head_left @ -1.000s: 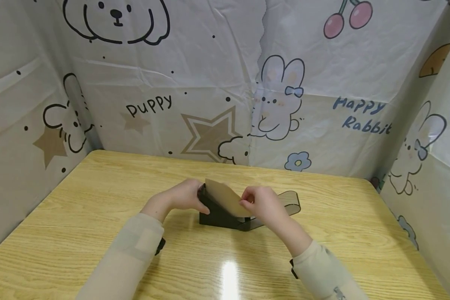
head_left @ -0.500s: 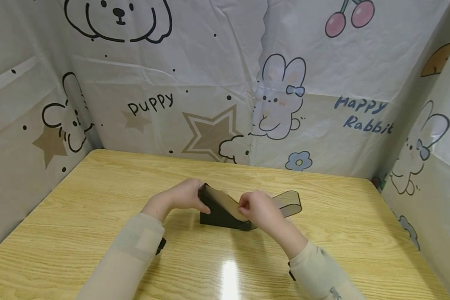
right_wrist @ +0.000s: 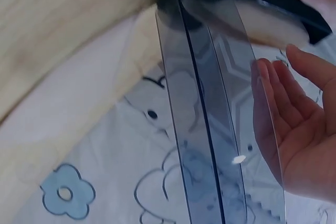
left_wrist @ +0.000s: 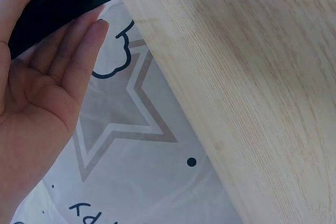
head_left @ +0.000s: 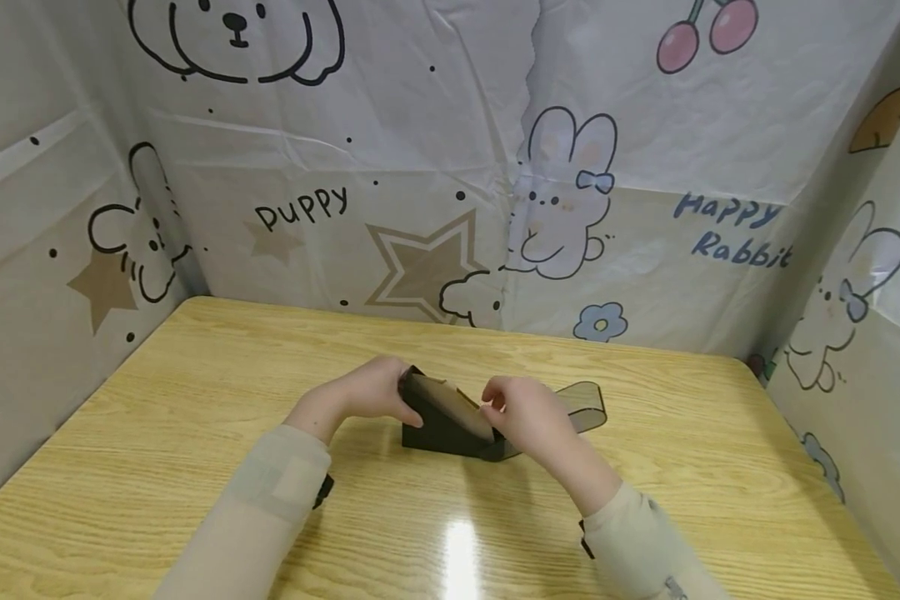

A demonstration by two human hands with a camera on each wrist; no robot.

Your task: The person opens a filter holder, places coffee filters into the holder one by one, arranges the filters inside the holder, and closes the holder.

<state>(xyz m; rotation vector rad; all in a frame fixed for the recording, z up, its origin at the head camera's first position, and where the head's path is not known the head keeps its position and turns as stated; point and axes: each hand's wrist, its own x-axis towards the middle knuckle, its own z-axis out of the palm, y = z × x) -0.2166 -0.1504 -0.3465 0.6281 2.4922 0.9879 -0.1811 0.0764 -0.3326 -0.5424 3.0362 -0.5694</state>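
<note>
In the head view, a black wedge-shaped box (head_left: pixel 438 433) stands mid-table with its see-through lid (head_left: pixel 587 396) swung out to the right. My left hand (head_left: pixel 363 393) grips the raised back end, thumb on the near side; in the left wrist view its fingers (left_wrist: pixel 79 56) lie along the black wall. Tan card-like sheets (head_left: pixel 450 398) lie in the box's sloping top. Over the lower right end hovers my right hand (head_left: pixel 528 408), thumb and forefinger apart. The right wrist view shows that hand (right_wrist: pixel 304 135) beside the clear lid (right_wrist: pixel 194 103), holding nothing.
The wood-grain table (head_left: pixel 217 400) extends around the box. A patterned cloth (head_left: pixel 390 167) hangs behind it and along both sides, close to the table's edges.
A tan sheet pinched and raised by my right fingers has gone down into the black box. Those fingers have since let go of it. The left hand keeps its grip.
</note>
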